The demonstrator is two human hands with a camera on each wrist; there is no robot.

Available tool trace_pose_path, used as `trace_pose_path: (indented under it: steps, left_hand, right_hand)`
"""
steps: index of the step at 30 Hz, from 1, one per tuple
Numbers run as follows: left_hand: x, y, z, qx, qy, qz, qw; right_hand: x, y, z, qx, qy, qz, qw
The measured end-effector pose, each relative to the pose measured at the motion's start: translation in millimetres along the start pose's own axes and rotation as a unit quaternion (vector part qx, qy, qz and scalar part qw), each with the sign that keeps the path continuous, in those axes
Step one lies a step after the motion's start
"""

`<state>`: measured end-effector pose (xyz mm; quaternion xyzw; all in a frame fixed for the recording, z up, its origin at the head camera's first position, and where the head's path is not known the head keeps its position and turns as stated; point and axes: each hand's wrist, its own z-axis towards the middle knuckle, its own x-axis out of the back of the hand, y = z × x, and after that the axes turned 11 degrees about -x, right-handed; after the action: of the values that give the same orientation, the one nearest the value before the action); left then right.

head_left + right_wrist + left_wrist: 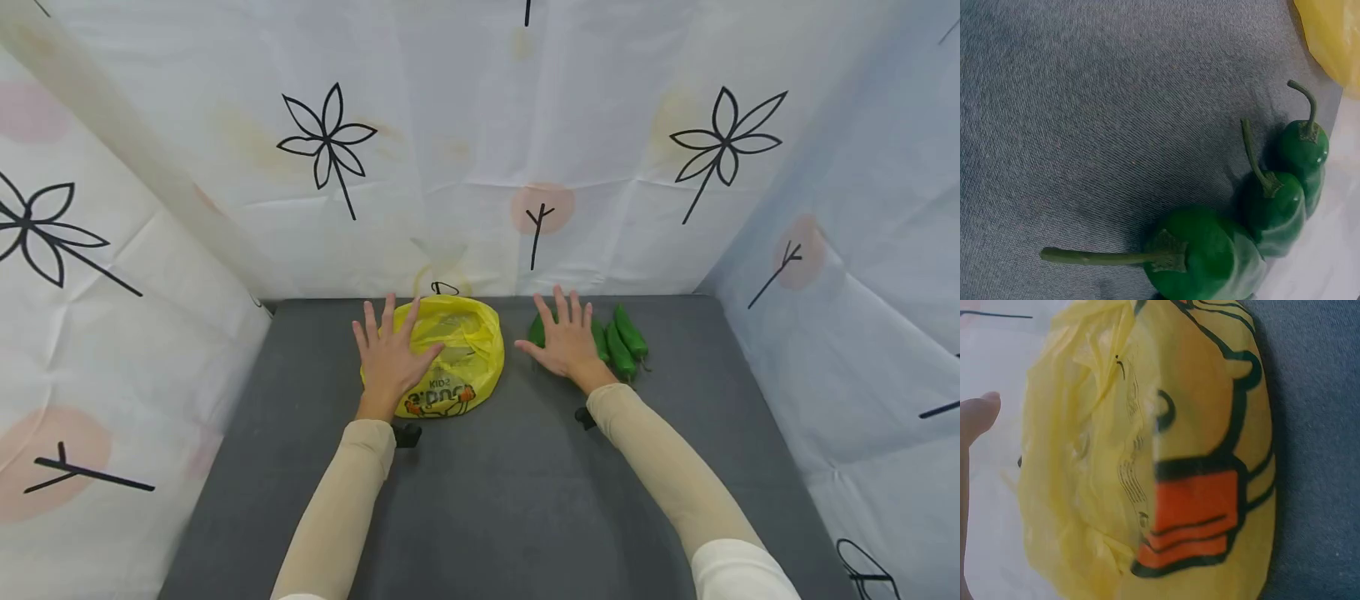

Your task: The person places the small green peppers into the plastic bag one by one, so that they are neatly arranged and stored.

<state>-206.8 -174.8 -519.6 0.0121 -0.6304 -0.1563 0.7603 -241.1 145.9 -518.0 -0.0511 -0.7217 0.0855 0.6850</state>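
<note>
My left hand (pixel 394 360), fingers spread, is over the left side of a yellow plastic bag (pixel 483 358). The bag stands with its mouth open and its rim rolled into a round shape; printed letters and a cartoon figure show on its front. In the left wrist view the bag (pixel 1210 437) fills the middle, with my thumb at the left edge. Over several green chili peppers (pixel 621 354) my right hand (pixel 567 342) also has its fingers spread, hiding part of them. Stems of the peppers (pixel 1275 209) point toward me in the right wrist view.
A dark grey cloth-covered table (pixel 480 508) lies under everything. White patterned curtains (pixel 450 167) rise along its back, left and right sides. The peppers lie to the right of the bag, near the table's back edge.
</note>
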Motion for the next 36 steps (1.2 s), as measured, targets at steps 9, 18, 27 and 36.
trace_pose_path:
  steps: [9,18,27,36]
  left_hand:
    - [-2.6,-15.4,-8.9,0.026,-0.005,-0.03,0.9992]
    - [-5.8,-30.7,-20.9,0.063,-0.012,-0.046,0.9969]
    - [-10.8,-41.1,-38.3,0.106,-0.018,-0.091,0.99]
    - [-26.2,-56.1,-48.9,0.143,0.014,-0.14,0.9797]
  right_hand:
    - [-7.7,0.2,3.3,0.011,-0.004,0.007,0.9999]
    - [-12.2,1.4,8.2,0.012,-0.016,0.063,0.9978]
    - [-16.7,-0.1,14.7,-0.015,-0.031,0.135,0.9902]
    - [-22.3,-1.5,15.9,-0.035,-0.033,0.168,0.9845]
